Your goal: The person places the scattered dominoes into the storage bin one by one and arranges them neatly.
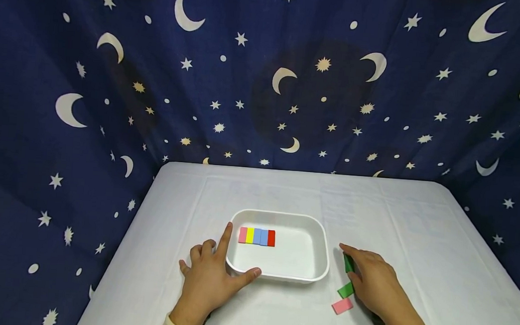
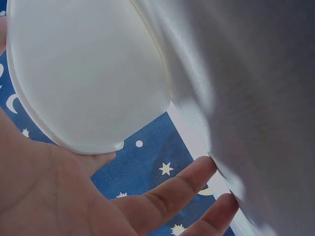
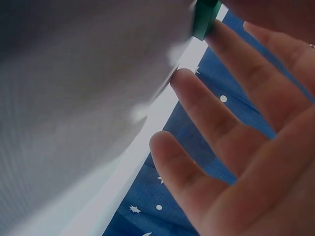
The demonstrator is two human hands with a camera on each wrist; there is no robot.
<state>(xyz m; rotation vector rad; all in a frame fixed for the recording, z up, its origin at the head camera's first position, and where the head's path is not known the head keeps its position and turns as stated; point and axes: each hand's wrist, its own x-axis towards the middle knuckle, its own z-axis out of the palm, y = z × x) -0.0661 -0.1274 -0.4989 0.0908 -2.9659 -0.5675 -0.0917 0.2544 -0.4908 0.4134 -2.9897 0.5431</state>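
My left hand [image 1: 208,280] is spread at the near left corner of a white tray [image 1: 274,276], index finger along its left wall and thumb over the front rim. In the left wrist view the tray's outer side [image 2: 88,73] rests against this hand, with other fingertips on the cloth. Inside the tray lies a row of pink, yellow, blue and red tiles [image 1: 257,236]. Right of the tray, my right hand [image 1: 376,281] holds a dark green tile [image 1: 348,263] between thumb and fingers, low over the table. That green tile [image 3: 204,20] shows at the fingertips in the right wrist view.
A lighter green tile [image 1: 345,290] and a pink tile [image 1: 342,306] lie on the white-covered table [image 1: 285,189], beside my right hand. Behind the table hangs a dark blue curtain [image 1: 247,81] with moons and stars.
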